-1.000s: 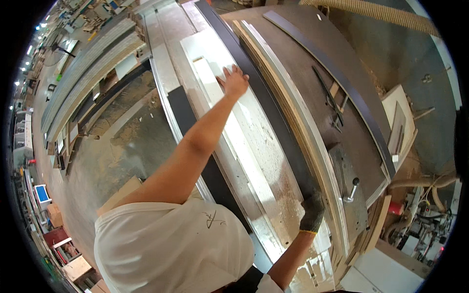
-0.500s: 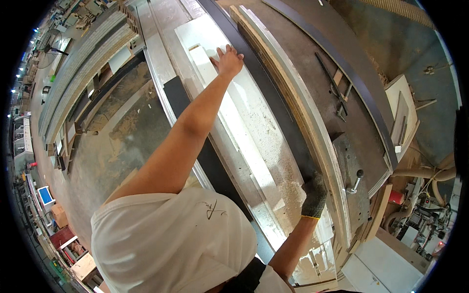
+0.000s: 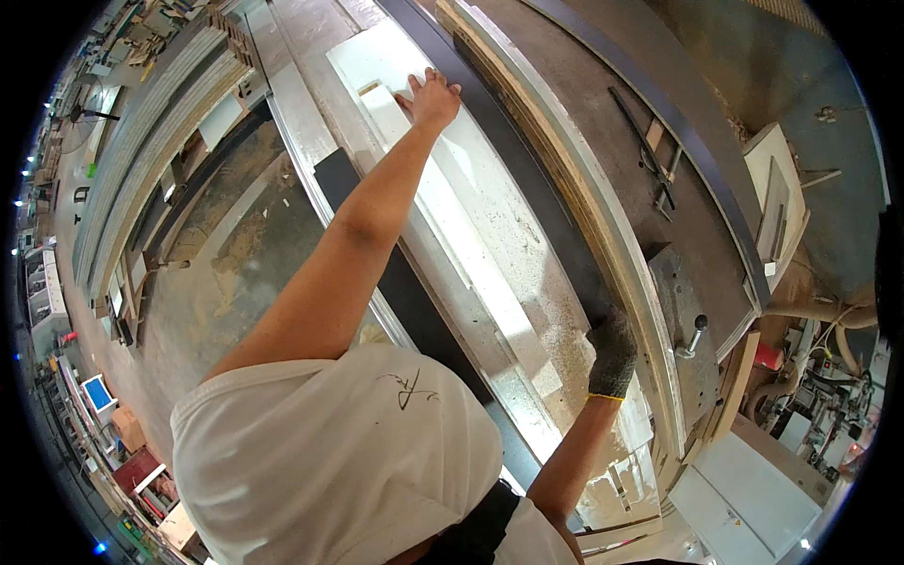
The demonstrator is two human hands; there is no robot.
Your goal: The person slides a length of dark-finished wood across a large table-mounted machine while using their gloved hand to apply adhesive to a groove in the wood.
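My bare left hand (image 3: pixel 433 100) lies with fingers spread on a wide white board (image 3: pixel 471 165), touching its far part. Beside the hand, a narrow white strip (image 3: pixel 480 273) with a bare wood end runs lengthwise along the board. My right hand (image 3: pixel 612 358), in a dark glove with a yellow cuff, rests at the near right side of the board. It is next to a long black strip (image 3: pixel 527 169), and its fingers blend into that dark surface. Sawdust (image 3: pixel 568 350) is scattered over the board beside the glove.
A long wooden fence-like rail (image 3: pixel 584 179) runs along the right, with a black-knobbed lever (image 3: pixel 695 337) on a metal plate nearby. Dark clamp-like tools (image 3: pixel 645 155) lie on the brown surface beyond. Stacked long panels (image 3: pixel 165 132) stand at the far left.
The view has shifted slightly. My left hand has edged a little farther along the board. The gloved right hand has also moved slightly forward.
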